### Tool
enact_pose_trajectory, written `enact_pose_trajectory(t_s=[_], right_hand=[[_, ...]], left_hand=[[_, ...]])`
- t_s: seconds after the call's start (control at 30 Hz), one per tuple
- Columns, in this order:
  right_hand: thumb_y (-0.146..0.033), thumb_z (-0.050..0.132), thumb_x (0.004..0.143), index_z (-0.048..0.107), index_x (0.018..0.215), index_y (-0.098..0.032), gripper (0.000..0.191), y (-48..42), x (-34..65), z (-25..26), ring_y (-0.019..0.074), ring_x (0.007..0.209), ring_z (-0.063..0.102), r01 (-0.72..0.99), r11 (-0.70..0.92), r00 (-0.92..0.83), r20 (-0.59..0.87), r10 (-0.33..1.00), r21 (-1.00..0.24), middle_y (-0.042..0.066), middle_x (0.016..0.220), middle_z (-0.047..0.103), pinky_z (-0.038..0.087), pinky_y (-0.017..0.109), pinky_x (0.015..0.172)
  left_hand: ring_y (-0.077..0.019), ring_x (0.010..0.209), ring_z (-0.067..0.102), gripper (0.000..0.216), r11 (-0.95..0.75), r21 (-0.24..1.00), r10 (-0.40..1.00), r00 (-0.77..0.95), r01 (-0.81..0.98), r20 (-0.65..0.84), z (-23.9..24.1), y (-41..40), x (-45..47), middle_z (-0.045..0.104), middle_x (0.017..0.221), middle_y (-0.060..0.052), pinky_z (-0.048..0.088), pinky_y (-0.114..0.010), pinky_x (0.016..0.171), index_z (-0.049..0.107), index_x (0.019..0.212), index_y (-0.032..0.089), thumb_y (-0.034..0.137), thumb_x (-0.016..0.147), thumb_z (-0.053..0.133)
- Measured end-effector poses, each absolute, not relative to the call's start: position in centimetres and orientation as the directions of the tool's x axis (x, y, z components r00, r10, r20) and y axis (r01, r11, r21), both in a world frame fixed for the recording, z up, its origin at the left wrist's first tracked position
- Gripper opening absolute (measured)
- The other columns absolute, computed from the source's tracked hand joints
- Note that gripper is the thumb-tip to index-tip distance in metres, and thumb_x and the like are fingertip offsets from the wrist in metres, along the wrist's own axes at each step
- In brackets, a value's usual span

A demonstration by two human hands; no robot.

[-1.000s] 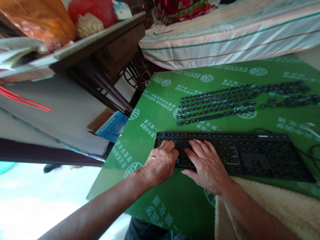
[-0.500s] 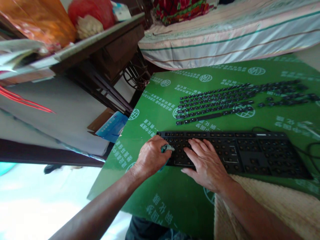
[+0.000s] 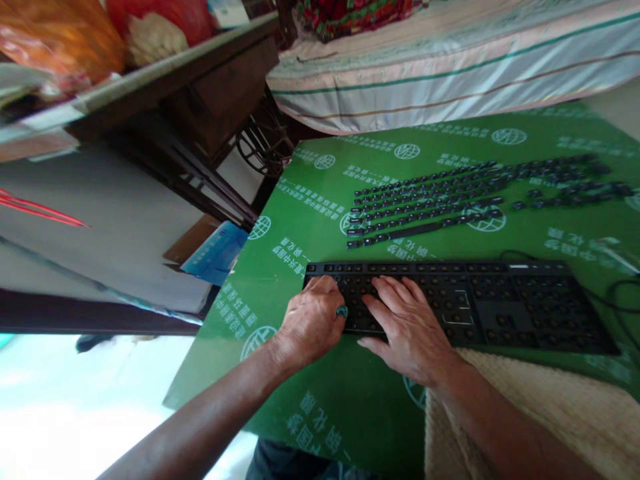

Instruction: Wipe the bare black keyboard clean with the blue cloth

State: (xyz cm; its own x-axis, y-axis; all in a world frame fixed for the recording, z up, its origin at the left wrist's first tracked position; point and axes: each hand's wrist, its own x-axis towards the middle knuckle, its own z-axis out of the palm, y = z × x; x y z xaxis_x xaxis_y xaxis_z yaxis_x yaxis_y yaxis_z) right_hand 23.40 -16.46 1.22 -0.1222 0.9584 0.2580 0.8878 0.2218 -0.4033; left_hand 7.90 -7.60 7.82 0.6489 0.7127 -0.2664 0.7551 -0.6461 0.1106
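Note:
A black keyboard [image 3: 505,317] with its keycaps taken off lies on the green table. My left hand [image 3: 314,317] is closed at the keyboard's left end; a small bit of teal cloth [image 3: 342,311] pokes out between its fingers, and the rest is hidden in the grip. Flat on the middle left of the keyboard rests my right hand [image 3: 407,327], fingers spread and holding nothing. Beyond the keyboard, the loose black keycaps [image 3: 425,207] are laid out in rows.
The green table [image 3: 370,400] has white printed lettering. A beige towel [image 3: 525,420] lies at the front right under my right forearm. The keyboard's cable [image 3: 617,307] curls at the right. A wooden desk [image 3: 195,73] with bags stands left, a bed [image 3: 450,73] behind.
My left hand has turned and shifted slightly at the keyboard's left end, so less of the cloth shows. My right hand stays in place on the keyboard. The view has shifted a little.

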Motion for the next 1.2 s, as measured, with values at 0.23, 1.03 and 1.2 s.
enact_pose_trajectory(t_s=[0.23, 1.03, 1.2], right_hand=[[-0.045, 0.07, 0.075, 0.061, 0.118, -0.015, 0.053, -16.5, 23.4, 1.1, 0.0323, 0.128, 0.04, 0.891, 0.217, -0.117, 0.26, 0.959, -0.398, 0.018, 0.136, 0.05, 0.025, 0.051, 0.108], [-0.046, 0.07, 0.074, 0.061, 0.118, -0.015, 0.055, -16.4, 23.4, 1.1, 0.0326, 0.128, 0.04, 0.895, 0.225, -0.122, 0.275, 0.954, -0.385, 0.018, 0.136, 0.05, 0.025, 0.051, 0.108], [-0.046, 0.07, 0.074, 0.061, 0.118, -0.014, 0.055, -16.4, 23.4, 1.0, 0.0323, 0.127, 0.04, 0.894, 0.227, -0.123, 0.277, 0.953, -0.385, 0.019, 0.134, 0.051, 0.024, 0.051, 0.108]], left_hand=[[-0.0199, 0.094, 0.057, 0.011, -0.572, 0.214, 0.742, 0.611, 0.792, -0.275, 7.2, -6.6, 7.8, 0.058, 0.093, -0.004, 0.048, -0.032, 0.081, 0.064, 0.077, 0.019, 0.016, 0.07, 0.056], [-0.0153, 0.083, 0.06, 0.006, -0.51, 0.402, 0.775, 0.609, 0.76, -0.168, 7.0, -5.8, 8.3, 0.062, 0.085, -0.002, 0.049, -0.028, 0.078, 0.067, 0.072, 0.02, 0.021, 0.069, 0.062], [-0.0183, 0.09, 0.06, 0.012, -0.542, 0.21, 0.777, 0.58, 0.814, -0.243, 6.9, -6.6, 9.5, 0.061, 0.095, -0.004, 0.049, -0.03, 0.08, 0.068, 0.078, 0.021, 0.021, 0.07, 0.059]])
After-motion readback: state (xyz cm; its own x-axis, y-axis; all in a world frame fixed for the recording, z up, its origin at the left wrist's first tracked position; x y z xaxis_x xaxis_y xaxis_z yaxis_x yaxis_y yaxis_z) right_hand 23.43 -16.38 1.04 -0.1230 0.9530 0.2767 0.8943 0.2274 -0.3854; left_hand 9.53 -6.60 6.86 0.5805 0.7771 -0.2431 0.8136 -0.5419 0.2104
